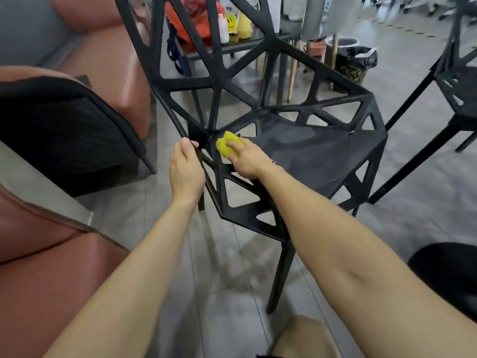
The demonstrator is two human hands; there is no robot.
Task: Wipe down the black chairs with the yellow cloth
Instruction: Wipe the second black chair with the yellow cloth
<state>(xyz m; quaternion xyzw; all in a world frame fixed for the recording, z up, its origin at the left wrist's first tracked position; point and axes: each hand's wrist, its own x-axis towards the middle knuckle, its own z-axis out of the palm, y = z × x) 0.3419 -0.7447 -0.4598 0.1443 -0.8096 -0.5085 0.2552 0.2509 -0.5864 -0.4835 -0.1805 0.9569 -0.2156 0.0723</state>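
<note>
The bunched yellow cloth (227, 147) lies on the seat of the nearest black chair (309, 151), a moulded plastic frame with triangular cut-outs. It sits at the seat's rear corner, just beside the junction with the backrest. The right hand (247, 158) rests on top of the cloth, thumb and fingers curled around it, pressing it to the seat. The left hand (185, 169) is just beside the cloth but not touching it. Its fingers wrap round a strut at the chair's edge.

Step in hand, as judged: wiping the seat corner. To do it well:
- Press the cloth flat against the surface.
- Work outward from the corner across the solid seat panel.
- Follow each strut around the cut-outs.
- Brace the frame with the left hand so the chair does not slide on the grey floor tiles (219, 254).

A second black chair (459, 81) stands to the right, well apart. A brown leather sofa (103, 60) is on the left.
</note>
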